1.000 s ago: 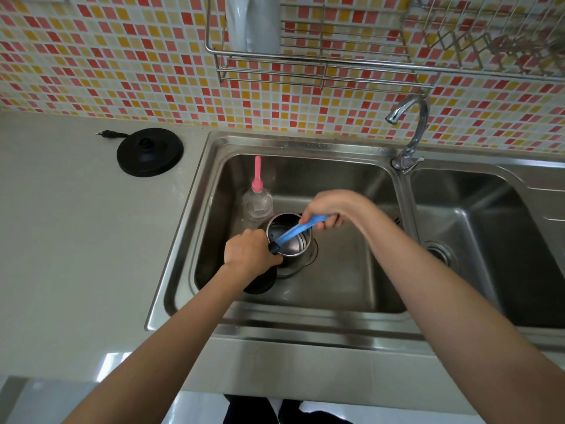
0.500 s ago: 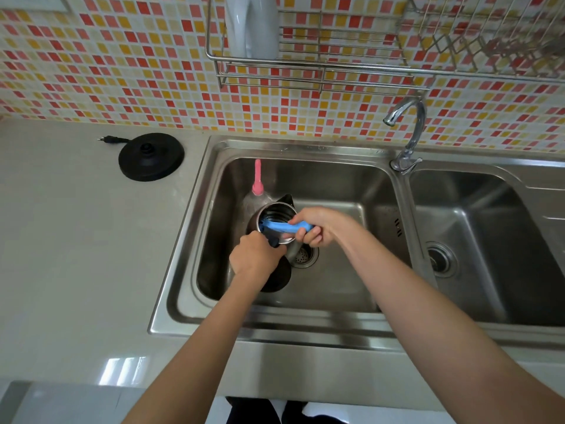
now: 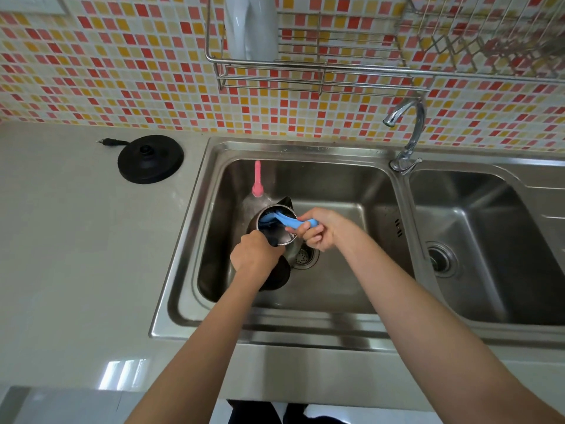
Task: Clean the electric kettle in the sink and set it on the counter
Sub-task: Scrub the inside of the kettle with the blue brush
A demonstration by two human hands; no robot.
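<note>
Set into the pale glossy counter (image 3: 76, 255), the stainless steel double sink (image 3: 336, 185) is holding the steel electric kettle with the black bottom (image 3: 276, 275) in its left basin, tilting right beside the drain. Your left hand (image 3: 255, 255) is gripping its dark handle, fingers curled tight, and your right hand (image 3: 318, 229) is clamping fingers and thumb round the light blue plastic brush (image 3: 295, 223), whose head is reaching inside the kettle.

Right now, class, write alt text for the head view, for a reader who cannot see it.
A left hand holds a kettle in the sink while the right hand holds a blue brush inside it. Its black base sits on the counter.
</note>
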